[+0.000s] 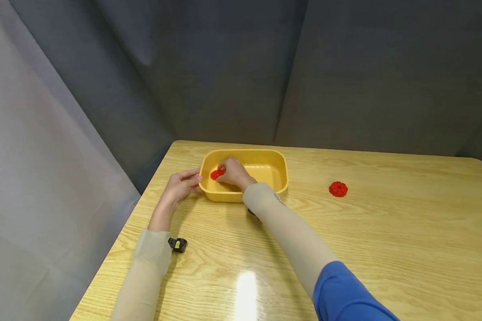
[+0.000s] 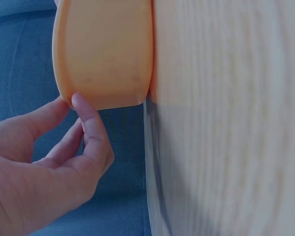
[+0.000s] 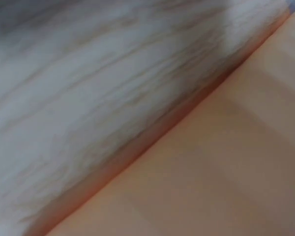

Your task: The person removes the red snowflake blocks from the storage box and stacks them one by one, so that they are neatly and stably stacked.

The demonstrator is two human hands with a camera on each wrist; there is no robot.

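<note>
A blue-sleeved right arm reaches across the wooden surface [image 1: 385, 249], its right hand [image 1: 234, 173] pinching a red disc [image 1: 217, 174] inside the yellow tub [image 1: 280, 166] near the far left corner. The left hand [image 1: 181, 185], fingers relaxed, touches the tub's left wall; a second red disc [image 1: 338, 189] lies well apart toward the right edge.

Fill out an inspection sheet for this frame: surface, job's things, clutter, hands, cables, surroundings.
Surface: wooden table, glossy, with a light glare.
Job's things: yellow tub near the far left edge; one red disc inside it; a second red disc lies on the table to the right.
Clutter: nothing seen.
Hands: right hand reaches into the tub and pinches the disc; left hand touches the tub's outer wall with its fingertips.
Cables: nothing seen.
Surroundings: grey curtain behind and to the left.
</note>
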